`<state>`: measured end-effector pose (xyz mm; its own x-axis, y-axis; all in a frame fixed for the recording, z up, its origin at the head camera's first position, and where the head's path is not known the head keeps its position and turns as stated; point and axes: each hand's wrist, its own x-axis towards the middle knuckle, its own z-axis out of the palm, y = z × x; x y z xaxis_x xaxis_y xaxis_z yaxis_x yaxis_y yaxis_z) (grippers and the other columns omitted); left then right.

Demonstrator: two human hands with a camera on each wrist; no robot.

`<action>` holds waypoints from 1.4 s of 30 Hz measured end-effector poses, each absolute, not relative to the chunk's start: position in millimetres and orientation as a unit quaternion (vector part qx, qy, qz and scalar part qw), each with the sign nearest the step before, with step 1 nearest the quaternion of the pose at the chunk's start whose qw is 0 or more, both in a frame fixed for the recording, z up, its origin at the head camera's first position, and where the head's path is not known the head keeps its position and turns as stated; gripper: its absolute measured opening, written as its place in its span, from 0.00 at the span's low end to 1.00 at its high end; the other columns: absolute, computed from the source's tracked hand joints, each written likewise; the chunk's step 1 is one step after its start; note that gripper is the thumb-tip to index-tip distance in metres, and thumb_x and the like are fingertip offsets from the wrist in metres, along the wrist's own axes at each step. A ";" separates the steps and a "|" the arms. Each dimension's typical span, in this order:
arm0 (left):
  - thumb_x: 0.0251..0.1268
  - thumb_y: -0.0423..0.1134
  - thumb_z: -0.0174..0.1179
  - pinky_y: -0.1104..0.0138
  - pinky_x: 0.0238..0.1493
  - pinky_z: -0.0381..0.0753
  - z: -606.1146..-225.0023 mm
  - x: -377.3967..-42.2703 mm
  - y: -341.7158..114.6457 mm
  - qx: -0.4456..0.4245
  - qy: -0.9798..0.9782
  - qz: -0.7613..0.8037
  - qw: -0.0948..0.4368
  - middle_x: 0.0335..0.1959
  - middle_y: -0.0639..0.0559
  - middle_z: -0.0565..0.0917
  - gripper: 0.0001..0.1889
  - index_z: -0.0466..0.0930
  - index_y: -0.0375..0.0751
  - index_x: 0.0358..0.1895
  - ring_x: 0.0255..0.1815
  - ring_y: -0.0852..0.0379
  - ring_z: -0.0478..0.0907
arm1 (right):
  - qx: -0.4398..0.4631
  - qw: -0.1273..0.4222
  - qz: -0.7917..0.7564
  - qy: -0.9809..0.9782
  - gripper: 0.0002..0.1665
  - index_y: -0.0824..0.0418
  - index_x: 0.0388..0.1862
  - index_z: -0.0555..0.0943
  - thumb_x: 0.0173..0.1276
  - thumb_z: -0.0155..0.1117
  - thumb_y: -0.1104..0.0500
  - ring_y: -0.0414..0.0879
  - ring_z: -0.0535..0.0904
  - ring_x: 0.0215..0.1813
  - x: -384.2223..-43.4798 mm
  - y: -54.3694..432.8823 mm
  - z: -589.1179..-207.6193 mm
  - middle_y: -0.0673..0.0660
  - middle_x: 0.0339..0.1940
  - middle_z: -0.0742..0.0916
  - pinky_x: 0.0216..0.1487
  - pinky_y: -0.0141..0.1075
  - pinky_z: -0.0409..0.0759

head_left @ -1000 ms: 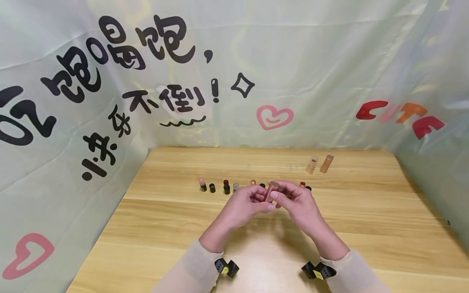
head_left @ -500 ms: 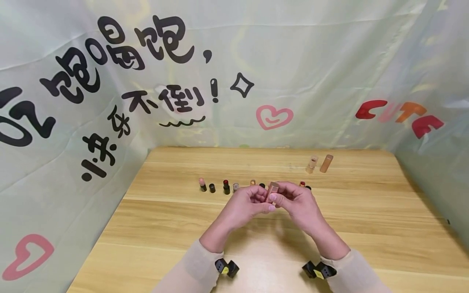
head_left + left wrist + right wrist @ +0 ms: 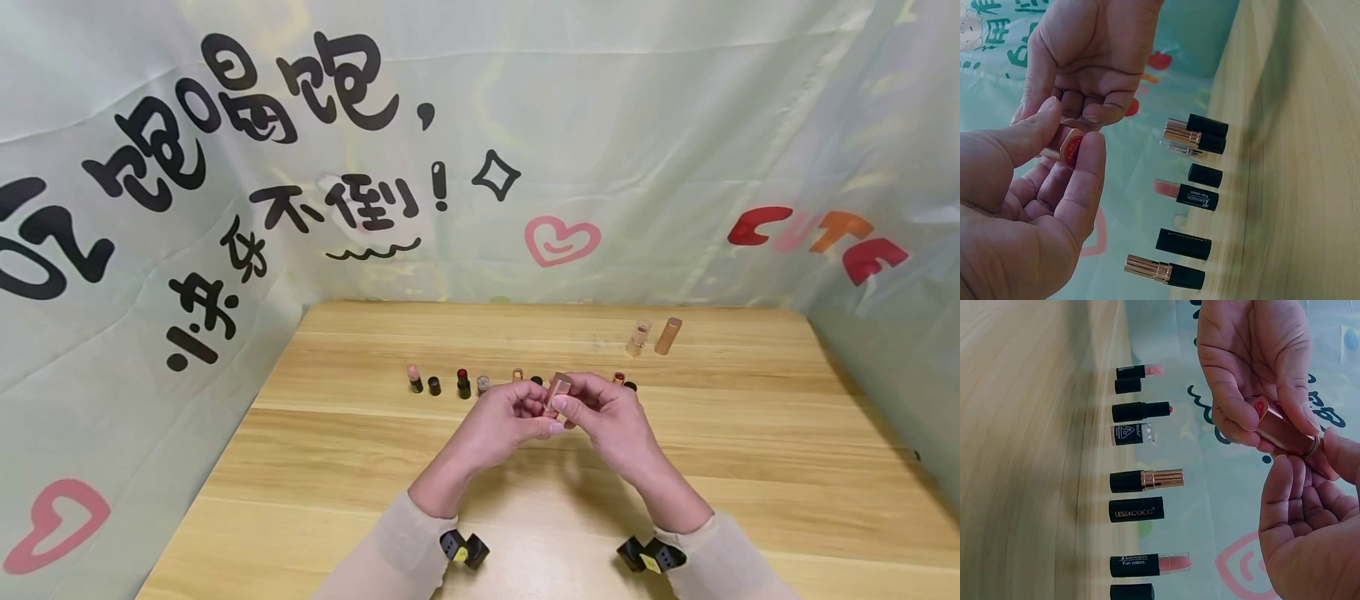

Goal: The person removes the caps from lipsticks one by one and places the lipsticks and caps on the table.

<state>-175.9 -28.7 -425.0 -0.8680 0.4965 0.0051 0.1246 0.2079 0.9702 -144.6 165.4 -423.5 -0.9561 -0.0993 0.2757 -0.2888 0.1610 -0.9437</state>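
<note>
A capped rose-gold lipstick (image 3: 558,390) is held above the table by both hands. My left hand (image 3: 495,421) pinches its base end between thumb and fingers. A round red sticker (image 3: 1071,150) shows on that end in the left wrist view. My right hand (image 3: 611,421) grips the other end. Along the tube (image 3: 1285,429), a ring-shaped seam is visible close to the right fingers in the right wrist view. Behind the hands runs a row of lipsticks and caps, partly hidden in the head view: a pink lipstick (image 3: 414,377), a black cap (image 3: 434,385) and a dark red lipstick (image 3: 463,383) among them.
At the back right stand a clear-topped lipstick (image 3: 638,337) and a tall rose-gold piece (image 3: 668,336). The row also has a gold-and-black lipstick (image 3: 1147,480) and a lettered black cap (image 3: 1137,509). Printed cloth (image 3: 660,150) walls the wooden table (image 3: 330,483).
Both hands keep the same grip on the lipstick. Its upper end has shifted very slightly to the right; the row on the table stays as it was.
</note>
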 end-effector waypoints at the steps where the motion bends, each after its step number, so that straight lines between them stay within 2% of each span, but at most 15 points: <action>1: 0.66 0.35 0.74 0.71 0.38 0.84 -424.9 -175.5 -28.9 0.204 0.761 0.595 0.156 0.36 0.55 0.85 0.10 0.86 0.41 0.48 0.35 0.61 0.82 | 0.128 0.076 0.634 -0.758 0.09 0.71 0.49 0.86 0.74 0.68 0.68 0.40 0.84 0.34 -144.6 165.3 -423.5 0.50 0.34 0.88 0.38 0.34 0.86; 7: 0.66 0.37 0.75 0.70 0.38 0.84 -425.5 -174.3 -29.2 0.200 0.766 0.591 0.154 0.37 0.55 0.85 0.10 0.86 0.44 0.47 0.36 0.60 0.83 | 0.133 0.091 0.629 -0.760 0.08 0.70 0.49 0.86 0.74 0.68 0.68 0.39 0.84 0.35 -144.1 164.1 -424.1 0.51 0.35 0.88 0.37 0.33 0.86; 18: 0.62 0.40 0.77 0.66 0.41 0.86 -430.5 -173.3 -25.2 0.189 0.797 0.550 0.164 0.38 0.58 0.88 0.12 0.87 0.48 0.46 0.38 0.59 0.85 | 0.076 0.161 0.645 -0.743 0.12 0.73 0.54 0.84 0.74 0.67 0.69 0.37 0.82 0.34 -141.7 163.8 -419.4 0.45 0.36 0.88 0.35 0.31 0.85; 23: 0.64 0.40 0.77 0.66 0.41 0.86 -429.0 -177.4 -30.3 0.187 0.805 0.543 0.145 0.39 0.57 0.87 0.13 0.87 0.47 0.49 0.40 0.59 0.85 | 0.055 0.176 0.658 -0.730 0.14 0.71 0.57 0.83 0.75 0.67 0.69 0.39 0.82 0.33 -144.5 166.1 -418.0 0.46 0.37 0.89 0.37 0.31 0.86; 28: 0.65 0.41 0.75 0.64 0.45 0.88 -423.0 -188.1 -53.4 0.179 0.811 0.546 0.111 0.45 0.54 0.88 0.17 0.86 0.44 0.54 0.44 0.56 0.85 | 0.046 0.160 0.652 -0.740 0.16 0.69 0.58 0.83 0.74 0.68 0.67 0.40 0.84 0.35 -150.4 164.0 -426.5 0.53 0.39 0.90 0.37 0.31 0.86; 33: 0.66 0.40 0.75 0.61 0.50 0.87 -423.9 -192.5 -82.5 0.155 0.822 0.543 0.078 0.46 0.53 0.88 0.14 0.86 0.44 0.52 0.47 0.55 0.85 | 0.042 0.119 0.636 -0.761 0.15 0.68 0.56 0.82 0.73 0.70 0.66 0.40 0.85 0.40 -154.4 156.0 -438.4 0.64 0.45 0.89 0.41 0.31 0.87; 37: 0.64 0.38 0.75 0.61 0.51 0.84 -430.1 -194.1 -106.3 0.123 0.842 0.523 0.048 0.42 0.55 0.88 0.11 0.87 0.45 0.48 0.45 0.56 0.84 | 0.042 0.076 0.600 -0.795 0.14 0.63 0.55 0.84 0.73 0.71 0.63 0.43 0.85 0.45 -157.5 143.6 -446.6 0.60 0.47 0.89 0.46 0.31 0.86; 42: 0.62 0.35 0.77 0.65 0.44 0.84 -439.1 -195.9 -131.2 0.085 0.859 0.503 0.029 0.38 0.53 0.88 0.11 0.88 0.43 0.46 0.41 0.56 0.82 | 0.075 0.039 0.551 -0.830 0.12 0.56 0.51 0.86 0.70 0.74 0.61 0.46 0.84 0.47 -163.2 121.1 -454.0 0.51 0.43 0.89 0.48 0.33 0.86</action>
